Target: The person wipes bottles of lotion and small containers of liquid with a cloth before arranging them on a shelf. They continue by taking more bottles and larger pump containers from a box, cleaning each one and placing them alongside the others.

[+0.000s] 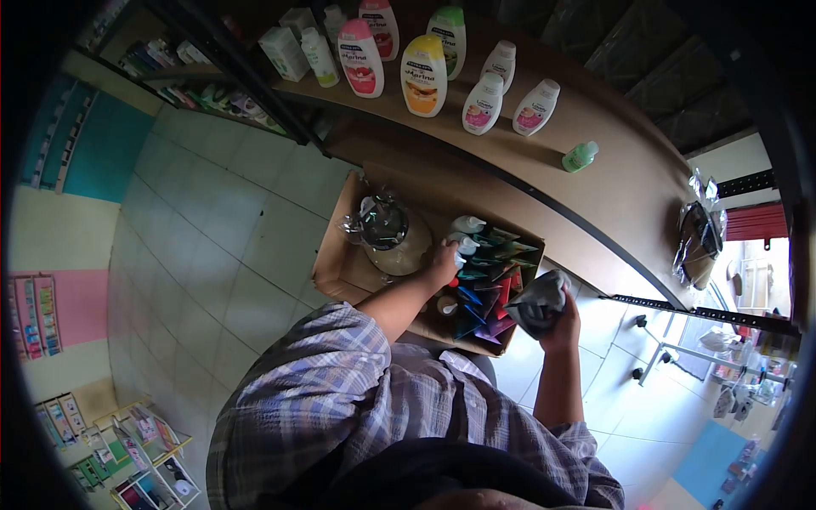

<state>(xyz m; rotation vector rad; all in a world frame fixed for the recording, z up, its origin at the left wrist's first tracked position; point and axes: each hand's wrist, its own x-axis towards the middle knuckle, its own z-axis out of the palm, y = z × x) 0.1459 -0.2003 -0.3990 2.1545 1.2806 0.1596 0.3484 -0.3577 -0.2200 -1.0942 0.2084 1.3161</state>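
Note:
In the head view my left hand (444,262) reaches into an open cardboard box (338,248), its fingers closed on a pale bottle (466,245). Another pale bottle (467,223) stands just beyond it. Beside these, several dark green, blue and red packets (486,297) fill the right part of the box. My right hand (563,321) is outside the box's right edge, closed on a crumpled grey cloth (539,304). A round, plastic-wrapped item with a dark top (382,223) sits in the left part of the box.
Above the box, a brown shelf (586,200) carries pink, yellow and green-capped bottles (423,76), small white bottles (483,104) and a little green bottle (580,156). A plastic-wrapped bundle (701,234) hangs at its right end. A wheeled rack (671,350) stands at right.

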